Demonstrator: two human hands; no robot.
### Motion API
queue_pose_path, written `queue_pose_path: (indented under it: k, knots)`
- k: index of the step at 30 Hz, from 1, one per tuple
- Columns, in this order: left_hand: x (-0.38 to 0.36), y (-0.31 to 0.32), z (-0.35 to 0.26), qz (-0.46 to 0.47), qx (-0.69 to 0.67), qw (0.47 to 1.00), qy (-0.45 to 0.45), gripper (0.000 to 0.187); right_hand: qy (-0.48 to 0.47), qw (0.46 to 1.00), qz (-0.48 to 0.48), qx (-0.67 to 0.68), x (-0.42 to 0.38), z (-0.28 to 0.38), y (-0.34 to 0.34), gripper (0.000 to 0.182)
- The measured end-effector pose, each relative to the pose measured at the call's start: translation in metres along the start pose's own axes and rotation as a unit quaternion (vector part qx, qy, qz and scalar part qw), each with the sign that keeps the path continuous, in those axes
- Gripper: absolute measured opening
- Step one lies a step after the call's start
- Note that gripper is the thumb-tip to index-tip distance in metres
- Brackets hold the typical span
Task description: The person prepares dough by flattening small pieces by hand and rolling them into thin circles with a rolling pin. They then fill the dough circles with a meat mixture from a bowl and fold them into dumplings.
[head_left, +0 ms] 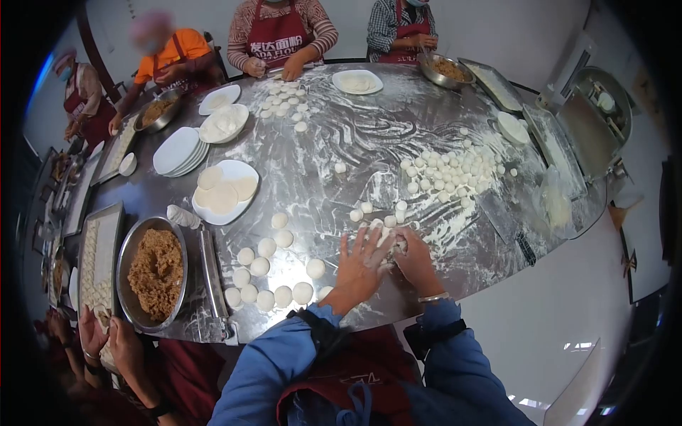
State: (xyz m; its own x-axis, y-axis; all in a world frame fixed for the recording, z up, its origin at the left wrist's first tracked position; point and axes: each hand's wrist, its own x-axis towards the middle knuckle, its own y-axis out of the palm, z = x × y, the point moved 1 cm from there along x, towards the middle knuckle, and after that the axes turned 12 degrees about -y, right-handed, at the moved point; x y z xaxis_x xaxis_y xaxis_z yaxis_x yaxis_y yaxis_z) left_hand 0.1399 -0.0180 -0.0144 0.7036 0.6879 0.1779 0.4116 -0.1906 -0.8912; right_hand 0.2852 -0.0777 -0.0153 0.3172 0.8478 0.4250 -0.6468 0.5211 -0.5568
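My left hand [361, 268] lies palm down on the floured metal table [312, 184], its fingers spread and their tips over white dough at the front middle. Beside it my right hand [414, 261] is curved around the same dough, most of which the hands hide; what its fingers hold is hard to make out. Small dough balls [400, 214] sit just beyond my fingertips. Flattened round dough pieces [282, 295] are scattered to the left of my left hand. Farther right rests a large cluster of small dough balls [447, 174].
At the left are a steel bowl of brown filling [155, 273], a tray of dumplings [98, 248], stacked plates [180, 152] and a plate of wrappers [226, 193]. A scraper [527, 248] lies right. Co-workers [280, 35] stand across the table; another's hands [114, 337] are at lower left.
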Motion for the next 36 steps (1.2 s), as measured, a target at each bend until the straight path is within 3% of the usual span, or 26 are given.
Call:
queue_pose_path:
  k: [6, 8, 12, 14, 15, 17, 18, 20, 21, 24, 26, 27, 29, 32, 36]
  knots:
    - [-0.019, -0.011, 0.020, 0.009, 0.046, 0.999, -0.021, 0.057, 0.010, 0.999, 0.036, -0.028, -0.023, 0.015, 0.008, 0.030]
    - [-0.020, -0.018, 0.022, -0.004, 0.028, 0.999, -0.016, 0.053, -0.045, 0.999, -0.028, -0.013, -0.024, 0.020, 0.010, 0.028]
    - [-0.025, -0.024, 0.029, -0.007, -0.012, 1.000, -0.020, 0.042, -0.137, 0.985, 0.002, -0.103, -0.023, 0.028, 0.013, 0.027]
    - [-0.025, -0.022, 0.032, -0.019, -0.022, 0.999, -0.019, 0.038, -0.047, 0.998, 0.009, -0.045, -0.027, 0.024, 0.019, 0.027]
    - [-0.024, -0.023, 0.034, -0.025, -0.068, 0.997, -0.029, 0.036, -0.048, 0.998, 0.009, -0.043, -0.027, 0.032, 0.017, 0.027]
    - [-0.020, -0.025, 0.034, -0.029, -0.114, 0.992, -0.041, 0.034, 0.189, 0.974, 0.032, 0.119, -0.032, 0.049, 0.008, 0.027]
    - [-0.017, -0.029, 0.030, -0.040, -0.125, 0.991, -0.034, 0.036, 0.191, 0.974, 0.032, 0.119, -0.040, 0.042, 0.007, 0.027]
    - [-0.008, -0.033, 0.021, -0.050, -0.137, 0.989, -0.027, 0.037, 0.005, 0.998, 0.034, -0.048, -0.059, 0.026, 0.003, 0.024]
    - [-0.003, -0.032, 0.014, -0.066, -0.110, 0.992, -0.016, 0.042, 0.007, 0.998, 0.035, -0.048, -0.064, 0.024, 0.001, 0.024]
    - [0.009, -0.031, -0.019, -0.078, -0.055, 0.995, 0.015, 0.052, -0.049, 0.993, -0.020, -0.103, -0.075, 0.020, -0.006, 0.019]
    - [0.017, -0.026, -0.039, -0.077, -0.027, 0.996, 0.034, 0.058, 0.008, 0.991, -0.109, -0.078, -0.079, 0.018, -0.015, 0.014]
    - [0.021, -0.020, -0.048, -0.062, -0.033, 0.996, 0.058, 0.061, 0.009, 0.992, -0.106, -0.075, -0.082, 0.015, -0.017, 0.014]
    - [0.025, -0.001, -0.058, -0.032, -0.026, 0.994, 0.101, 0.064, 0.112, 0.963, -0.242, -0.028, -0.091, 0.005, -0.020, 0.013]
    - [0.020, 0.032, -0.052, 0.026, 0.003, 0.993, 0.113, 0.061, 0.071, 0.959, -0.274, -0.015, -0.088, 0.013, -0.025, 0.013]
    - [0.027, 0.040, -0.051, 0.040, 0.064, 0.991, 0.114, 0.059, 0.092, 0.963, -0.252, 0.005, -0.090, 0.006, -0.022, 0.011]
